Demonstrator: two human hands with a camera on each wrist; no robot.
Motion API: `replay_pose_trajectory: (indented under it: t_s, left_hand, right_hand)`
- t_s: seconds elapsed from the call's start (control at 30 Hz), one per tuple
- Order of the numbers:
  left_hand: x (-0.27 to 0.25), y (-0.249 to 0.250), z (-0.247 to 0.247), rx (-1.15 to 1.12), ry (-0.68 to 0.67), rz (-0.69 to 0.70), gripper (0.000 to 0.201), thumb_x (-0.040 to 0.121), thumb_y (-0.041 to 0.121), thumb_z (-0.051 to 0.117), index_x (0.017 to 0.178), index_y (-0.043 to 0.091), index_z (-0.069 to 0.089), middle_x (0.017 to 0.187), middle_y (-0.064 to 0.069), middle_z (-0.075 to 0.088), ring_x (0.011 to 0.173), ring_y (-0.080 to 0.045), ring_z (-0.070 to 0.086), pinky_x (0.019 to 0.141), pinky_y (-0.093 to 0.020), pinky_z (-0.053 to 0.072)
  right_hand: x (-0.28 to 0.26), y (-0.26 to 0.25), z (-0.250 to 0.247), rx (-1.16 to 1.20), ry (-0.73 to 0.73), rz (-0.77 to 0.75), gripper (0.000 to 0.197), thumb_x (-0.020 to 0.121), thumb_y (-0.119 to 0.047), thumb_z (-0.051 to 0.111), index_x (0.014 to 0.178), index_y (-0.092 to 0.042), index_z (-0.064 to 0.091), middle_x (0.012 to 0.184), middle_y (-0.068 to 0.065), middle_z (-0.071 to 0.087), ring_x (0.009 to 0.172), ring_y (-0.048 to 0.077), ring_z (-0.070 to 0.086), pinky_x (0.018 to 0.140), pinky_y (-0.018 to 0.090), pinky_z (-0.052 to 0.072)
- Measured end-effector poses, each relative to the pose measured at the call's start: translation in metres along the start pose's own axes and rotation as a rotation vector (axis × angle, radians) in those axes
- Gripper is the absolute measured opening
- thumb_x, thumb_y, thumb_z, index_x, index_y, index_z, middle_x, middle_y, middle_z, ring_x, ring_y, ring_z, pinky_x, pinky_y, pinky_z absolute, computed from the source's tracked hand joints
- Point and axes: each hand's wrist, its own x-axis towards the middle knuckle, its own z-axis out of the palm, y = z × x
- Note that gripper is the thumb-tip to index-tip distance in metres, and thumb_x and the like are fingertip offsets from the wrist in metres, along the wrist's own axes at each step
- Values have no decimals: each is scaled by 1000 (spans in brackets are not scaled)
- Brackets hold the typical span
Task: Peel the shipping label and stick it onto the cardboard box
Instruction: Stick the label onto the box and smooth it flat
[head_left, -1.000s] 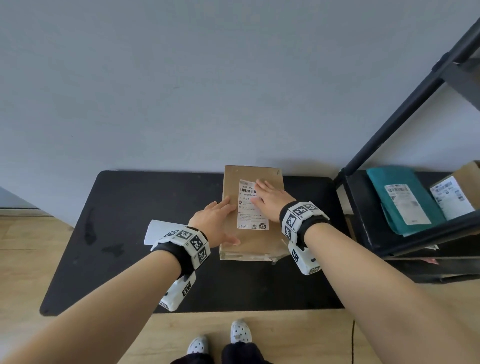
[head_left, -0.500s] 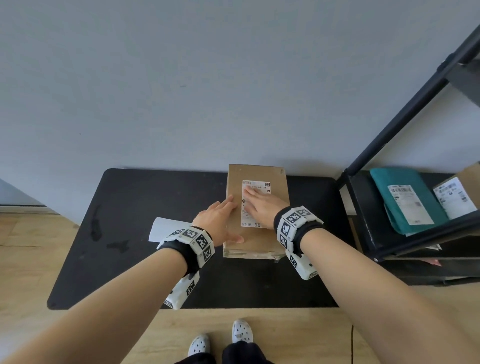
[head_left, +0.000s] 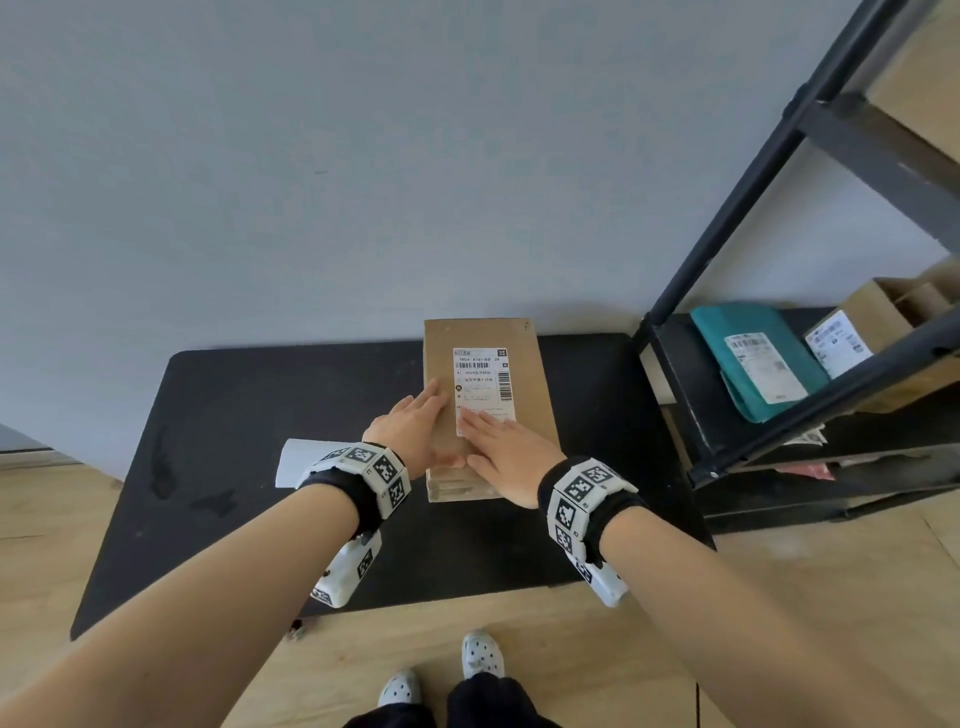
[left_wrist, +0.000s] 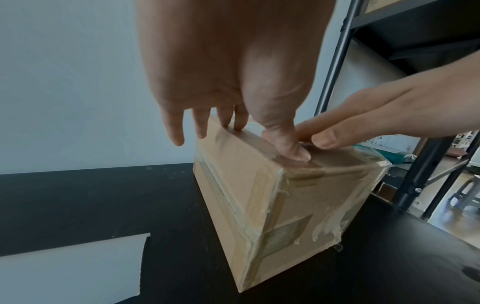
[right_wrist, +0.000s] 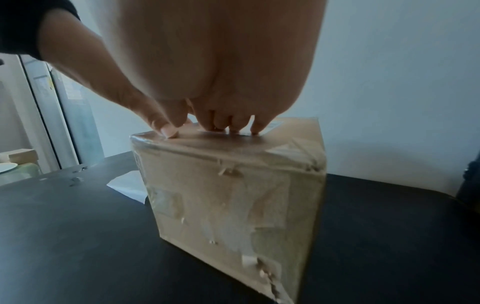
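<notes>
A taped brown cardboard box (head_left: 535, 364) (left_wrist: 272, 197) (right_wrist: 233, 185) stands on the black table (head_left: 260, 415). A white shipping label (head_left: 483, 379) with barcodes lies flat on its top face. My left hand (head_left: 415, 431) (left_wrist: 228, 115) rests flat on the box's left top edge, fingers straight, thumb pressing the near edge. My right hand (head_left: 498, 441) (right_wrist: 221, 123) lies flat on the box top, with straight fingers pressing the label's near end.
A white backing sheet (head_left: 301, 460) (left_wrist: 67, 267) lies on the table left of the box. A black metal shelf (head_left: 779, 415) stands at the right, holding a teal mailer (head_left: 748, 358) and labelled cartons (head_left: 852, 332). A grey wall is right behind the table.
My right hand has slid back along the label from its far end to its near end, uncovering the top of the label. The left hand stays on the box's left side.
</notes>
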Motion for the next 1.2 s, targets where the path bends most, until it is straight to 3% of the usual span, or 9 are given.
replay_pose_trajectory:
  t_s: [0.17,0.3,0.5,0.87,1.03,1.13,1.2]
  left_hand:
    - [-3,1,2,59,2,15,85,82,51,62,150,29,17,162,10,5,147,-21,17,115,-45,32]
    - [-4,0,3,78,-35,36,70,86,51,57,147,42,22,163,6,0,149,-24,11,116,-47,28]
    - [-4,4,0,122,-93,35,67,90,50,52,147,46,18,162,4,-6,150,-26,4,118,-48,25]
    - [-3,6,-2,144,-80,-7,76,87,53,54,149,42,12,162,9,-3,150,-22,4,119,-46,23]
    - [-8,8,0,291,-13,188,59,90,52,50,145,40,31,162,4,11,149,-18,9,121,-44,14]
    - [-12,7,5,388,-23,233,67,86,59,48,146,39,27,162,4,10,149,-18,10,121,-45,17]
    - [-16,8,7,440,-46,218,65,91,54,44,148,34,23,162,2,8,149,-20,9,121,-44,16]
  right_hand:
    - [-16,16,7,-75,34,30,57,102,-37,22,152,-17,5,163,-1,2,149,11,5,123,32,8]
    - [-30,25,5,-45,37,88,57,102,-36,22,152,-15,4,163,0,0,150,13,3,120,27,4]
    - [-13,17,4,-16,23,106,61,101,-42,20,152,-14,0,163,1,-3,150,14,2,121,30,5]
    - [13,34,-16,34,31,167,60,101,-37,21,152,-11,-1,163,3,-4,150,16,-1,122,33,4]
    - [-11,28,-13,0,45,98,58,101,-39,24,152,-14,10,162,2,3,150,17,2,121,34,5]
    - [-25,19,-2,-37,20,52,58,101,-41,25,152,-18,10,162,0,2,150,16,2,121,33,5]
    - [-34,21,4,-56,35,79,59,101,-42,24,152,-19,7,163,-2,1,150,15,2,121,32,5]
